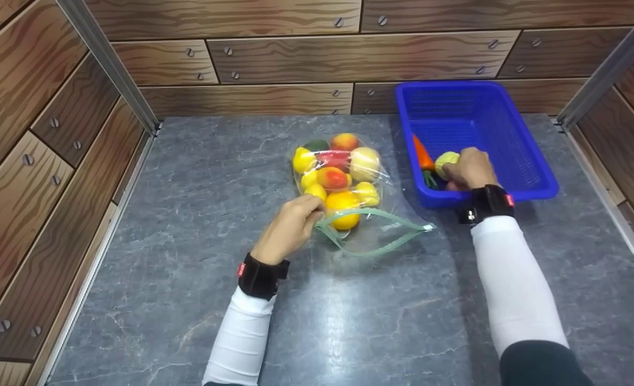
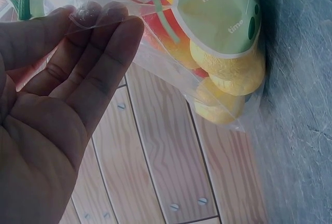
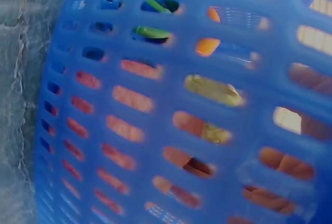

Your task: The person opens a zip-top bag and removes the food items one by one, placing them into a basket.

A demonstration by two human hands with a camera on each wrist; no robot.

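Note:
A clear zip bag (image 1: 397, 217) with a green zip rim lies on the table, its mouth gaping. Several fruits fill it, among them an orange (image 1: 341, 206), a red-yellow mango (image 1: 333, 178) and lemons. At the left end of the rim, my left hand (image 1: 290, 225) pinches the plastic; the left wrist view shows thumb and fingertips (image 2: 111, 14) on the clear film. My right hand (image 1: 471, 169) reaches into the blue basket (image 1: 531, 145) and grips a pale yellow-green round fruit (image 1: 447, 162). A carrot (image 1: 423, 154) lies beside it, and a pinkish thing (image 3: 124, 128) shows through the basket's slots.
Wood-patterned panels (image 1: 349, 59) close off the back and both sides. The grey marbled tabletop (image 1: 204, 187) runs between them. The basket stands against the back wall at right, its near wall under my right wrist.

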